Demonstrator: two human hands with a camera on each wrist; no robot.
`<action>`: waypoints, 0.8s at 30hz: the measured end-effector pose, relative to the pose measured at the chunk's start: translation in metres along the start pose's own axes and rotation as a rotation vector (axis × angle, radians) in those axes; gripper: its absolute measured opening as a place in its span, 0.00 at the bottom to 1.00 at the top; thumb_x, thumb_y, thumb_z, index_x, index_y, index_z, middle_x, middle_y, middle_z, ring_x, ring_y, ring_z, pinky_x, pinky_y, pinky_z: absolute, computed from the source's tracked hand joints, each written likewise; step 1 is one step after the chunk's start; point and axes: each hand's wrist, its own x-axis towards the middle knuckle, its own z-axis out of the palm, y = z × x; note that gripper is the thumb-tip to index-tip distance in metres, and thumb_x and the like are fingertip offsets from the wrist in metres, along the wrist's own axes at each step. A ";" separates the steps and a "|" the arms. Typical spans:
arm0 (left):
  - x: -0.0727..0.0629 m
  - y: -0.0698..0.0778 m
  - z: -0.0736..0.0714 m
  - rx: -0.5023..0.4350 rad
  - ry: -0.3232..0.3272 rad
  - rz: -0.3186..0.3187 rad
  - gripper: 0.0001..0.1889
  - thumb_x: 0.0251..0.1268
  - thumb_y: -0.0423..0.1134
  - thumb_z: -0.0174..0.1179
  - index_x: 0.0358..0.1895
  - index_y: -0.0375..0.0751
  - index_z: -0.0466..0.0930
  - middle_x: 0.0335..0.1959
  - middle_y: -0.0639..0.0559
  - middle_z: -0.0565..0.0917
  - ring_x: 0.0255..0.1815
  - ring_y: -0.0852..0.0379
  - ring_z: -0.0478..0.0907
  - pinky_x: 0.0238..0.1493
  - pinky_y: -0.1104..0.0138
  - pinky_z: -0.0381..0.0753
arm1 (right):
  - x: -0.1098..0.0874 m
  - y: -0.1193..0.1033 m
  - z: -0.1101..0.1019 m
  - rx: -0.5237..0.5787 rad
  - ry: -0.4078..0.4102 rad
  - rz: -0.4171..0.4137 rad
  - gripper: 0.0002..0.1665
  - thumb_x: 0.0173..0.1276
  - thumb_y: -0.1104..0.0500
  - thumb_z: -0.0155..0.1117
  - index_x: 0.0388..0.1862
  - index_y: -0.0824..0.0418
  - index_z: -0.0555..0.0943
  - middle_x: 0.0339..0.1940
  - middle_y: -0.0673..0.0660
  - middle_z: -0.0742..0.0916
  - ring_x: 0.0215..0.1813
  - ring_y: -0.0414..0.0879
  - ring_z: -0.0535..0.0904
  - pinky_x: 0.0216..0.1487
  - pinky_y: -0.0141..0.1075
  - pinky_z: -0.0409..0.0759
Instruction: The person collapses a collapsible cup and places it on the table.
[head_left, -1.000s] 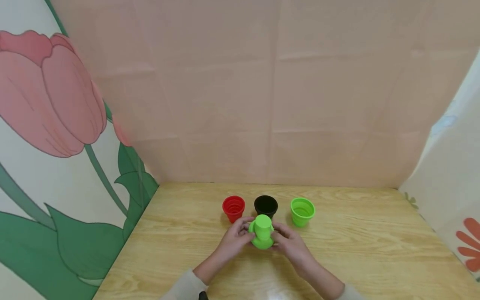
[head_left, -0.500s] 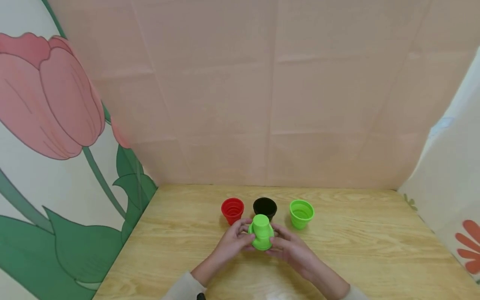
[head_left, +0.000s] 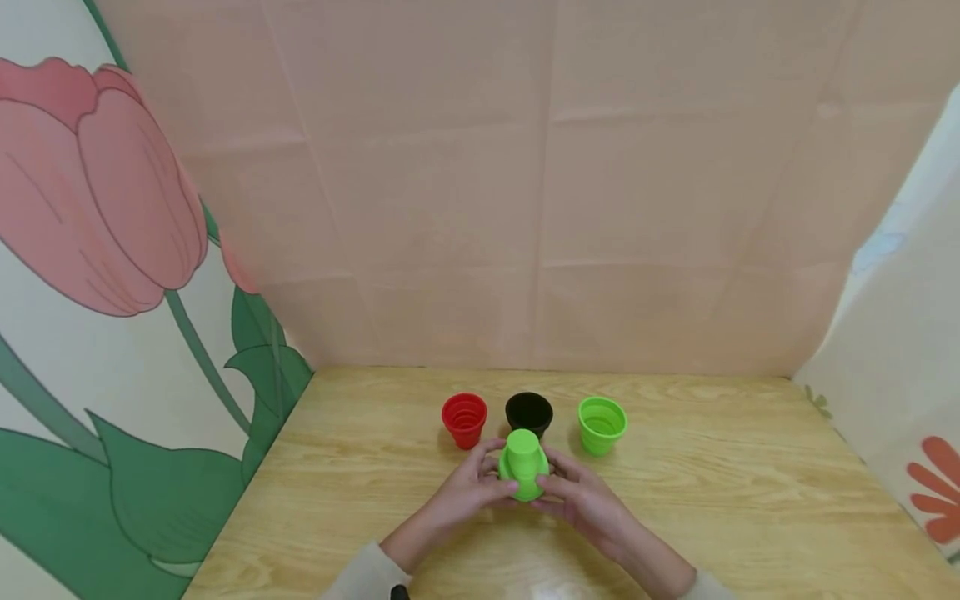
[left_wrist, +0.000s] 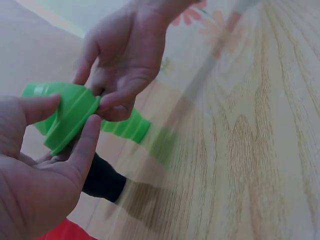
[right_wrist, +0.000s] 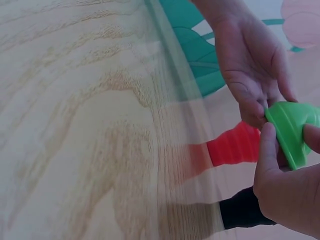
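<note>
Both hands hold a bright green collapsible cup [head_left: 523,452] between them, its narrow base up and its folded wall bulging lower down. From the left, my left hand [head_left: 459,493] grips it with the thumb on the near wall and fingers at the rim. My right hand [head_left: 587,503] pinches the opposite side the same way, thumb close to the other thumb. In the left wrist view the cup [left_wrist: 75,112] is tilted, its rim edge between the fingertips. The right wrist view shows the cup [right_wrist: 290,125] at the right edge, partly covered by the near thumb.
Behind the hands, a red cup [head_left: 464,417], a black cup [head_left: 528,409] and another green cup [head_left: 602,423] stand mouth up in a row on the wooden table [head_left: 720,483]. The held cup overlaps the black one in the head view. A pink cloth [head_left: 540,208] hangs behind.
My left thumb has slid a little right and down over the cup's near wall. The cup stays in both hands, its base turned slightly. The standing cups have not moved.
</note>
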 end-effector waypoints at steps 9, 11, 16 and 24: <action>-0.001 0.000 0.002 -0.022 0.045 -0.006 0.35 0.67 0.31 0.63 0.73 0.27 0.56 0.63 0.34 0.74 0.49 0.48 0.83 0.50 0.56 0.87 | 0.000 0.002 -0.001 0.010 -0.035 -0.007 0.46 0.76 0.61 0.58 0.83 0.65 0.45 0.79 0.68 0.58 0.67 0.48 0.76 0.67 0.44 0.77; 0.000 0.001 0.003 -0.036 0.047 -0.014 0.36 0.67 0.31 0.63 0.73 0.25 0.56 0.65 0.33 0.72 0.49 0.48 0.84 0.51 0.55 0.87 | -0.001 0.003 0.000 0.012 -0.028 -0.009 0.46 0.75 0.61 0.59 0.83 0.65 0.45 0.80 0.68 0.57 0.66 0.48 0.76 0.67 0.44 0.77; 0.002 0.002 0.004 -0.041 0.039 -0.026 0.36 0.67 0.32 0.64 0.73 0.26 0.58 0.66 0.34 0.72 0.51 0.47 0.83 0.52 0.55 0.86 | 0.001 0.003 0.001 0.018 -0.001 -0.019 0.47 0.73 0.63 0.60 0.82 0.66 0.47 0.76 0.67 0.62 0.65 0.50 0.77 0.66 0.44 0.78; 0.003 -0.001 0.008 -0.029 0.052 -0.013 0.35 0.66 0.32 0.65 0.72 0.29 0.60 0.64 0.38 0.75 0.52 0.48 0.82 0.52 0.55 0.86 | 0.000 0.003 0.004 0.005 0.100 0.005 0.45 0.70 0.63 0.64 0.81 0.63 0.54 0.62 0.63 0.68 0.59 0.51 0.79 0.64 0.46 0.80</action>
